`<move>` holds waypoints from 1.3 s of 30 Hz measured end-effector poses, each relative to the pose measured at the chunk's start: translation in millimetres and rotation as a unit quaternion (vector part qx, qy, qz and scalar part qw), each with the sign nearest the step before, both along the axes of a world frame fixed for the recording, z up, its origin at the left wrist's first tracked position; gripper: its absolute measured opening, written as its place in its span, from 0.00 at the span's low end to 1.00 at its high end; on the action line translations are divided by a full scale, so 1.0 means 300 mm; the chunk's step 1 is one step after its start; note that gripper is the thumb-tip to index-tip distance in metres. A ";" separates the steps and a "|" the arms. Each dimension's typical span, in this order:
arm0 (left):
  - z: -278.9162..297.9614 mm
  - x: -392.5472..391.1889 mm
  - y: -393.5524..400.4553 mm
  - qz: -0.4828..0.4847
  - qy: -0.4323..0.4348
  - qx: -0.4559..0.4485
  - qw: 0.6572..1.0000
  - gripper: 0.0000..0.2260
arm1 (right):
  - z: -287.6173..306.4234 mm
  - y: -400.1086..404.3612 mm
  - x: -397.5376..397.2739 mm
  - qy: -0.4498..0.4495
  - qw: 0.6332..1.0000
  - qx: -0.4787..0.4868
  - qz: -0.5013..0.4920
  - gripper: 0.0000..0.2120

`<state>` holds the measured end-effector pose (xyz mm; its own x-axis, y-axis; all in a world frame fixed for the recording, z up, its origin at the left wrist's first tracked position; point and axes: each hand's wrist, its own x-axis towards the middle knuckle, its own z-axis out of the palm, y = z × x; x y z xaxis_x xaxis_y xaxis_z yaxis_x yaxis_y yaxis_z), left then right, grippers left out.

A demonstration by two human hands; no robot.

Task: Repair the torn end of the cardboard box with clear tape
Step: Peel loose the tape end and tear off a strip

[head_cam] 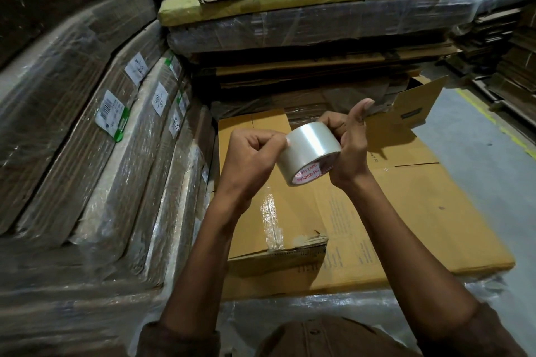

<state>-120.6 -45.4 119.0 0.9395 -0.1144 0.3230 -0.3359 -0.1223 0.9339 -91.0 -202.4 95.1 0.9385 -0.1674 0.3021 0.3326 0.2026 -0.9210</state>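
Above the flattened box [406,211], right hand [349,148] grasps the tape roll [309,151]; left hand [255,153] picks its edge. The torn end [307,240] lies uncovered.

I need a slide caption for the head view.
Both hands hold a tape roll above the torn box.

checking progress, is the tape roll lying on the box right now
No, the tape roll is held up above the box between both hands, left hand and right hand.
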 end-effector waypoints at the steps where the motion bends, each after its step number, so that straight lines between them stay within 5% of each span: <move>1: 0.002 -0.001 -0.001 0.001 -0.001 -0.003 1.000 0.15 | -0.002 0.001 0.001 -0.008 1.000 -0.006 -0.006 0.47; 17: 0.002 -0.005 -0.007 -0.020 -0.025 -0.001 0.999 0.15 | -0.006 -0.011 0.015 -0.012 1.000 0.001 -0.008 0.50; 23: 0.029 -0.025 0.005 -0.102 -0.015 -0.030 0.994 0.11 | 0.005 -0.011 0.018 -0.012 1.000 -0.003 -0.008 0.46; 35: 0.037 -0.025 -0.006 -0.100 -0.002 -0.038 0.994 0.26 | 0.012 -0.006 0.010 -0.041 0.998 -0.040 -0.025 0.48; 39: 0.027 -0.017 -0.002 -0.092 -0.009 -0.031 0.995 0.22 | 0.010 -0.004 0.014 -0.044 0.998 -0.044 -0.020 0.50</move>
<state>-125.7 -46.0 127.1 0.8983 -0.2639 0.3513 -0.3643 -0.0003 0.9313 -86.8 -203.6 98.2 0.9010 -0.1737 0.3975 0.4185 0.1066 -0.9019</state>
